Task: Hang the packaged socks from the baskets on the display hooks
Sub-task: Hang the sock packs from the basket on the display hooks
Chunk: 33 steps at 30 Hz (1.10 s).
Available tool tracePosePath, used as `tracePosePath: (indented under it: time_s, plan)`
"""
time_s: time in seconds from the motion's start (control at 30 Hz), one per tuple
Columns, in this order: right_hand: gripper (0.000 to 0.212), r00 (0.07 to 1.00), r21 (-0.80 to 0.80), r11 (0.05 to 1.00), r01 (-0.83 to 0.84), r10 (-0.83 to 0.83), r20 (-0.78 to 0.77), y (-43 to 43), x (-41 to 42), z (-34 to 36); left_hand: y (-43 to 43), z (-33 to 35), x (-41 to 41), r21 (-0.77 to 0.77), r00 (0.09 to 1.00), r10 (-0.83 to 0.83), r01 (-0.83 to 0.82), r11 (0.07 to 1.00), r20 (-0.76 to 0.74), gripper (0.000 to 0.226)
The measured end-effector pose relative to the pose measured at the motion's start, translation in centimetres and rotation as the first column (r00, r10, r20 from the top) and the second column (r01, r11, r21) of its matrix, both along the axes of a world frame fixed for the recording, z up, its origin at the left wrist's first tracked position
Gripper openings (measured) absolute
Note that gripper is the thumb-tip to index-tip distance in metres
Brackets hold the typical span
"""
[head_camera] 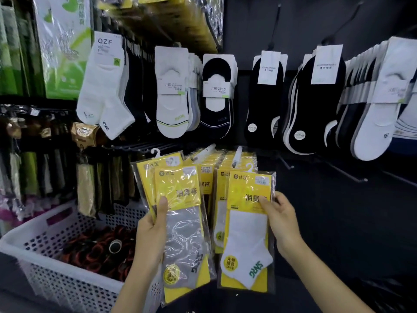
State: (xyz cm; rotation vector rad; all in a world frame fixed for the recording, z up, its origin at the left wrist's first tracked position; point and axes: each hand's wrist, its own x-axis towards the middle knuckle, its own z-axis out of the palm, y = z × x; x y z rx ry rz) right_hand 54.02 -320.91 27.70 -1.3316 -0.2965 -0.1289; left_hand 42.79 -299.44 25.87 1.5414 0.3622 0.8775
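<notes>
Thumb-and-finger grips both sides: left hand point(153, 227) holds stacked grey-sock packs point(182, 224), right hand point(282, 222) pinches one white-sock pack point(248, 236).
Mid-hang. Both packs at 6 o'clock under hook point(237, 155); basket point(67, 288) at 8 o'clock. Next likely: raise white-sock pack toward 12, thread hanger onto hook.

A person's left hand point(151, 224) and right hand point(282, 220) are in view, each with a slim forearm bare right down to the bottom edge of the view. The fingers point(264, 203) are slender, with short, plain nails.
</notes>
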Motion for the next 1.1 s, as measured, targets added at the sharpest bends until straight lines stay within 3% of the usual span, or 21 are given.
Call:
tracePosePath:
  time_s: [0.17, 0.43, 0.57, 0.7, 0.77, 0.87, 0.93, 1.03, 1.1]
  plan:
    - [0.005, 0.994, -0.157, 0.987, 0.039, -0.023, 0.103, 1.6, 1.9, 0.4, 0.6, 0.2, -0.3, -0.062, 1.000, 0.028, -0.027, 0.998, 0.002, 0.051]
    - [0.006, 0.991, -0.199, 0.972, 0.128, -0.117, 0.068, 3.7, 4.4, -1.1, 0.6, 0.2, -0.1, -0.046, 0.999, 0.044, -0.044, 0.998, -0.010, 0.054]
    - [0.025, 0.965, -0.282, 0.922, 0.263, -0.247, 0.093, 3.0, 5.0, -2.4, 0.4, 0.1, 0.0, -0.039, 1.000, 0.030, -0.030, 0.999, -0.007, 0.053]
    - [0.029, 0.939, -0.286, 0.895, 0.343, -0.320, 0.128, 2.3, 4.1, -2.9, 0.1, -0.1, 0.1, -0.025, 1.000, 0.006, -0.006, 1.000, 0.005, 0.054]
    - [0.022, 0.958, -0.250, 0.927, 0.278, -0.249, 0.141, 2.5, 2.8, -2.5, -0.2, -0.1, 0.2, -0.037, 1.000, -0.011, 0.011, 0.999, 0.007, 0.055]
    - [0.010, 0.995, -0.252, 0.968, -0.015, 0.039, 0.088, 3.6, -0.2, -1.4, -0.9, -0.4, 0.6, -0.038, 0.998, -0.062, 0.063, 0.997, 0.021, 0.055]
    - [0.016, 0.980, -0.253, 0.951, -0.176, 0.192, 0.043, 4.4, -1.9, -0.9, -1.4, -0.7, 0.9, -0.038, 0.993, -0.109, 0.111, 0.993, 0.036, 0.055]
    - [0.027, 0.966, -0.210, 0.949, -0.236, 0.252, 0.053, 5.1, -3.4, -0.6, -1.9, -1.0, 1.2, -0.035, 0.980, -0.184, 0.187, 0.982, 0.079, 0.042]
    - [0.022, 0.967, -0.187, 0.955, -0.232, 0.248, 0.066, 5.0, -3.7, -0.8, -2.0, -0.9, 1.2, -0.049, 0.974, -0.211, 0.215, 0.975, 0.079, 0.043]
